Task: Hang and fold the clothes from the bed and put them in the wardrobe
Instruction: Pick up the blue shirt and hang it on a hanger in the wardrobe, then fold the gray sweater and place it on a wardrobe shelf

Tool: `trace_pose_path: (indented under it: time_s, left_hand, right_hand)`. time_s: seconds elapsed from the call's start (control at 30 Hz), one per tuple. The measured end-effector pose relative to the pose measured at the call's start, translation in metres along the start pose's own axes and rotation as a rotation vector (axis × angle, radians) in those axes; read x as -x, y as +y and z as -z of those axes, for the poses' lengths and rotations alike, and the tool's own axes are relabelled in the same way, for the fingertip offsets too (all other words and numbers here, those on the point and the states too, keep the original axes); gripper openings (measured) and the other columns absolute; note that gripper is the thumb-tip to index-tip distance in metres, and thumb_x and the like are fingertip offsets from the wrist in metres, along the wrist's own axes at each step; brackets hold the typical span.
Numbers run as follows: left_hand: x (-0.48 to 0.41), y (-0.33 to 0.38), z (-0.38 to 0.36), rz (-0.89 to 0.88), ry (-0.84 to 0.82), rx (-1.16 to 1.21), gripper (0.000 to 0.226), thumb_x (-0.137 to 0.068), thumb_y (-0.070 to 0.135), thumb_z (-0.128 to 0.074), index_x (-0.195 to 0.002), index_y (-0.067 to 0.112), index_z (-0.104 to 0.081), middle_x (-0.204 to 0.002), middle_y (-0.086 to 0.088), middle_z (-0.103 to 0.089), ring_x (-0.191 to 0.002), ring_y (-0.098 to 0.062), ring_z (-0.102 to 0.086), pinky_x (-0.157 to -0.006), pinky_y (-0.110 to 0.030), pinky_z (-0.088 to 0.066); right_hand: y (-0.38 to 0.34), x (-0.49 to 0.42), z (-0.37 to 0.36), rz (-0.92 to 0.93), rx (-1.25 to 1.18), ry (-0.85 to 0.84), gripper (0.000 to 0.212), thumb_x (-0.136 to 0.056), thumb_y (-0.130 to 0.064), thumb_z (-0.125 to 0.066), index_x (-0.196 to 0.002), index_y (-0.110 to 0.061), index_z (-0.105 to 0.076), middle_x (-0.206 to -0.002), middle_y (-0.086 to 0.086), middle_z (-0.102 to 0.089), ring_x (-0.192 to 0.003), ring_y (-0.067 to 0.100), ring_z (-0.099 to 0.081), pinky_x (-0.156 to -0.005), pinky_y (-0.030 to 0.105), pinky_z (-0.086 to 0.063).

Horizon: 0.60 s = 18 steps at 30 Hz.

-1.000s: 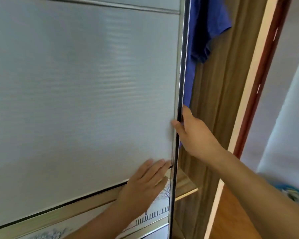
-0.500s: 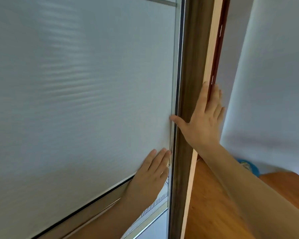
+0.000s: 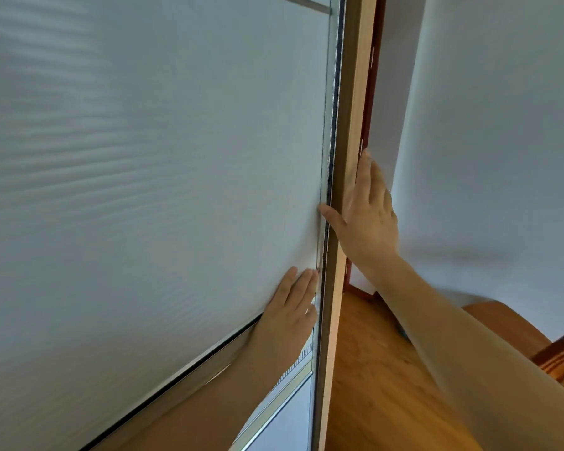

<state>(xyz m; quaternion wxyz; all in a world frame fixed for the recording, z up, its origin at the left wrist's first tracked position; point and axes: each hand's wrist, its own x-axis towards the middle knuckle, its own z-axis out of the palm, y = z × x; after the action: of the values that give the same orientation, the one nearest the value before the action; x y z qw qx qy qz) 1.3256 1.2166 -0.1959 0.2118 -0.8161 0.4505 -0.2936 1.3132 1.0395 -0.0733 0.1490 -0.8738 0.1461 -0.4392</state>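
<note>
Filling most of the view, the frosted wardrobe door (image 3: 144, 190) stands upright, its long axis running floor to ceiling and its metal right edge meeting the wooden side panel (image 3: 350, 125). Against that panel the right hand (image 3: 368, 219) lies flat, fingers straight and pointing up, thumb touching the door's edge. Lower down, the left hand (image 3: 288, 310) presses flat on the frosted pane beside the same edge, fingers straight, gripping nothing.

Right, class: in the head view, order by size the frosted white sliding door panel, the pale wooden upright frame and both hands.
1. Frosted white door panel.
2. Pale wooden upright frame.
3. Right hand and left hand: alike, unranked.
</note>
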Motion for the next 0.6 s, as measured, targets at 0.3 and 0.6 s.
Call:
trace_pose_path:
  time_s: [0.3, 0.6]
  left_hand:
    - [-0.013, 0.003, -0.001, -0.017, 0.052, 0.083, 0.038, -0.089, 0.04, -0.063, -0.118, 0.016, -0.067, -0.162, -0.03, -0.015, -0.153, -0.045, -0.007, -0.121, -0.061, 0.008]
    - [-0.01, 0.01, 0.021, 0.041, 0.17, 0.561, 0.036, -0.094, 0.039, -0.06, -0.127, 0.025, -0.068, -0.153, -0.007, -0.049, -0.145, -0.025, -0.039, -0.123, -0.046, -0.02]
  right_hand:
    - [0.005, -0.004, 0.0, 0.046, 0.023, -0.012, 0.096, -0.097, -0.055, -0.054, -0.156, -0.037, 0.019, -0.159, 0.002, -0.035, -0.142, 0.033, -0.039, -0.108, 0.064, -0.04]
    - [0.021, 0.006, 0.013, -0.037, 0.004, -0.178, 0.08, -0.095, -0.051, -0.061, -0.155, -0.031, -0.014, -0.133, 0.005, -0.059, -0.12, 0.032, -0.059, -0.097, 0.057, -0.051]
